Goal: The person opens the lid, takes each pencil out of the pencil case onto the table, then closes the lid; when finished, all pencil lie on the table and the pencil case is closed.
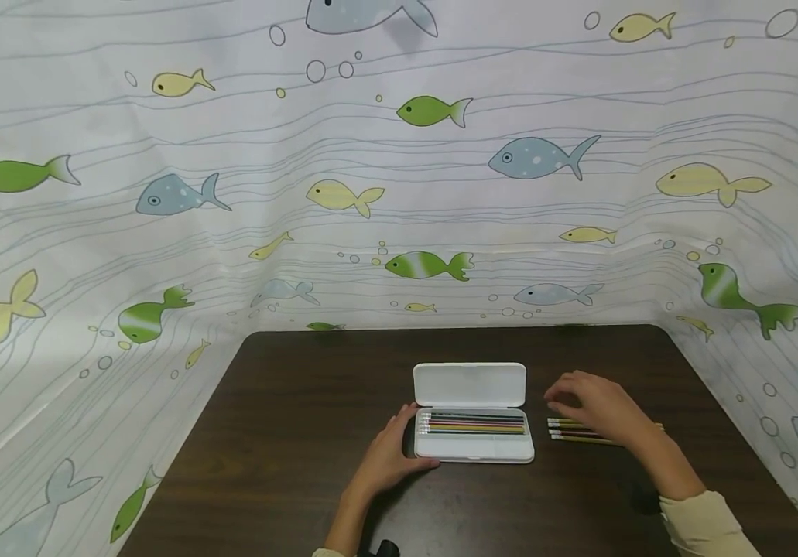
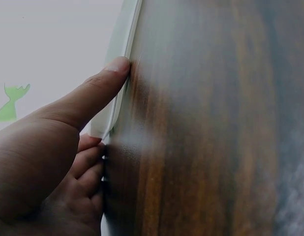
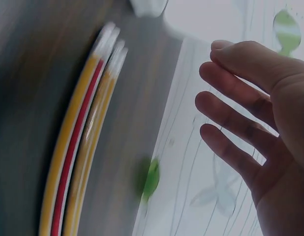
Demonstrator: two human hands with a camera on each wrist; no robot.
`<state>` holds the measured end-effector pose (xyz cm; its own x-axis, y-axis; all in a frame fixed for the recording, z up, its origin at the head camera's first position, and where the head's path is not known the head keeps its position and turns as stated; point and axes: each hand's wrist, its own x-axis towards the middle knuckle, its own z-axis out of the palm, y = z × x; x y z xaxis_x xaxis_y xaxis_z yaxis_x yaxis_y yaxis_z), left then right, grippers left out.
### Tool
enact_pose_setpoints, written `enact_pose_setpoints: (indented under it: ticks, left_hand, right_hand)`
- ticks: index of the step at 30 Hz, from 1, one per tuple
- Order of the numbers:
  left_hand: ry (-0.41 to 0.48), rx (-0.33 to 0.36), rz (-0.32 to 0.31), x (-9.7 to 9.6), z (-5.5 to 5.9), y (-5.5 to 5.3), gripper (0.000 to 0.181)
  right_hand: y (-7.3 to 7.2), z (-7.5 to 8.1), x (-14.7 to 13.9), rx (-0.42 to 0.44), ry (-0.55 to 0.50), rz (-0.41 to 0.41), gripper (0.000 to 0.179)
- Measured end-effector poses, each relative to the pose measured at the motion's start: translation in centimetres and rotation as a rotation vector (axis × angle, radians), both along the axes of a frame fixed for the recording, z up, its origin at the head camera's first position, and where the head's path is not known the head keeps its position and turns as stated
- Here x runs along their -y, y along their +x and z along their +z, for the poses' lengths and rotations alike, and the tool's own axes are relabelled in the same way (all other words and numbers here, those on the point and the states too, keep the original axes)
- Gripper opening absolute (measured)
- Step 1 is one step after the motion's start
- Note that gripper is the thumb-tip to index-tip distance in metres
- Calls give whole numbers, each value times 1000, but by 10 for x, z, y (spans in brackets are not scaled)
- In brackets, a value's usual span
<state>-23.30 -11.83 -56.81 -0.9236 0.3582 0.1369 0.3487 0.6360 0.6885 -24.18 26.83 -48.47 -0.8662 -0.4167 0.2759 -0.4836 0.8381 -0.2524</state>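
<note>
A white pencil case (image 1: pixel 474 449) lies on the table with its lid (image 1: pixel 470 384) raised at the back. Several pencils (image 1: pixel 477 424) in dark, red and yellow colours lie side by side in its rear part. My left hand (image 1: pixel 386 458) holds the case at its left end, thumb (image 2: pixel 105 78) along the front edge and fingers round the left side. To the right of the case, my right hand (image 1: pixel 601 404) hovers over several loose pencils (image 3: pixel 76 142), yellow and red with pale ends. Its thumb and forefinger are close together, with nothing between them.
The dark wooden table (image 1: pixel 301 402) carries the case and pencils. A white sheet (image 1: pixel 266 139) printed with fish rises behind and along both sides of the table. A small black object (image 1: pixel 388 548) shows at the bottom edge by the left wrist.
</note>
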Motion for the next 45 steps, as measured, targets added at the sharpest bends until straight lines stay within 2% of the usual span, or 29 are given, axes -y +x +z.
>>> enact_pose_setpoints:
  ticks: [9, 17, 31, 36, 45]
  left_hand:
    - [-1, 31, 29, -1, -1, 3, 100]
    - [2, 15, 21, -1, 1, 3, 99]
    - [11, 28, 30, -1, 2, 4, 99]
    - [5, 16, 25, 0, 2, 3, 99]
    - [7, 1, 22, 0, 1, 3, 98]
  right_hand:
    - [-10, 2, 62, 32, -61, 122, 13]
    - [-15, -2, 90, 41, -48, 217, 10]
    - [-16, -8, 95, 75, -56, 200, 10]
    - [-16, -16, 95, 105, -2, 182, 12]
    - [-16, -28, 95, 102, 57, 169, 14]
